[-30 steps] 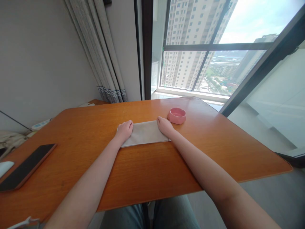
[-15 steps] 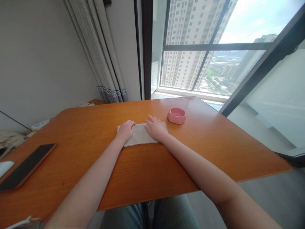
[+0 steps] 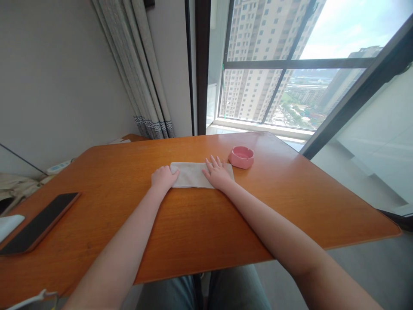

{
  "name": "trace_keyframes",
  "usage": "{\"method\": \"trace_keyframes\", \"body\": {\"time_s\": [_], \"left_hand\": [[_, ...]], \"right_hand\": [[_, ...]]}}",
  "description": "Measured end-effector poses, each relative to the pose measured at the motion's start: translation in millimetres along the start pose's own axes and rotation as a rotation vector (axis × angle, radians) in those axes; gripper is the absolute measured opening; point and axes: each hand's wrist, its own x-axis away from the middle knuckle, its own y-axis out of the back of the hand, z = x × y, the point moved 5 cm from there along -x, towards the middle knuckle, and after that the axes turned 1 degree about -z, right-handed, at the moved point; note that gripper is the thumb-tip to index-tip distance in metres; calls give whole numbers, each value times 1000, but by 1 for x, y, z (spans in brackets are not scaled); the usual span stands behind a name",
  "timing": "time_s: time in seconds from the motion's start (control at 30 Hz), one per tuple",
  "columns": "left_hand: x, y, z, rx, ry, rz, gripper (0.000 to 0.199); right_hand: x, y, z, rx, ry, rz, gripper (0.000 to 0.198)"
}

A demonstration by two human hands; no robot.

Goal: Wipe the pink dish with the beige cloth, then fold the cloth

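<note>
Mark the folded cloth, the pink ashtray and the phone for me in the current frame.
folded cloth (image 3: 191,175), head view, bare middle of the cloth between the two hands.
pink ashtray (image 3: 241,157), head view, its near outer wall.
phone (image 3: 40,223), head view, middle of its dark screen.

The right hand (image 3: 218,174) now lies flat, fingers spread, on the folded cloth (image 3: 192,175), which sits narrower than before; the left hand (image 3: 164,177) grips its left end.

Both forearms are extended forward and converge slightly. The left hand (image 3: 164,177) is curled into a loose fist. The right hand (image 3: 218,174) is laid flat, palm down, fingers spread.
</note>
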Motion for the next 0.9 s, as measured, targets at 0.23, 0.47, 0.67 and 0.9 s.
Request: {"method": "trace_keyframes", "body": {"time_s": [0.23,0.47,0.67,0.9], "left_hand": [[-3,-1,-3,83,-60,17,27],[-8,3,13,75,24,-39,19],[0,10,5,101,61,-1,47],[25,46,-17,670,-53,-573,51]], "right_hand": [[14,-5,9,14,-126,81,70],[11,2,-6,57,-214,66,72],[24,6,16,135,-246,76,75],[18,-5,22,57,-227,34,73]]}}
